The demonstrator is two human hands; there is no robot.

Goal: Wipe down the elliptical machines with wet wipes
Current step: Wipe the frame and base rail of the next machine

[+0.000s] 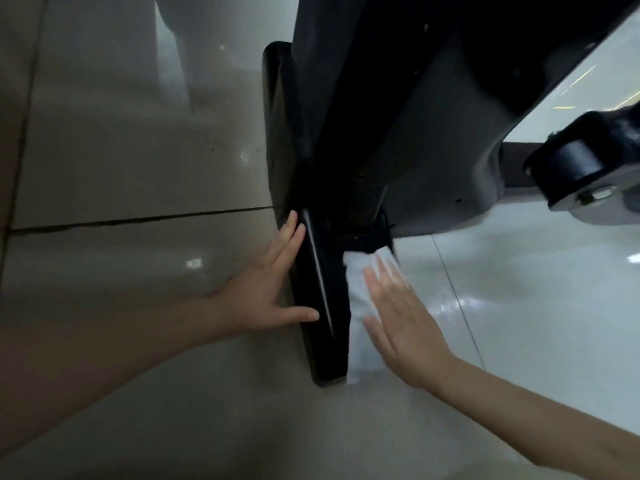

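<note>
The machine's base bar (322, 296) lay on the tiled floor (121, 150), running away from the person. The left hand (266, 289) touched its left side with straight fingers. The right hand (401, 323) lay flat on a wipe (360, 306) against its right side. Behind rose the housing (433, 133), with a roller (571, 168) off to the right.

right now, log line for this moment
left hand open against glossy black base bar | right hand presses white wet wipe on it

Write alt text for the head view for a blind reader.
A right hand presses a white wet wipe flat against a black elliptical base bar; the left hand touches the bar's other side. Glossy floor tiles lie below.
</note>
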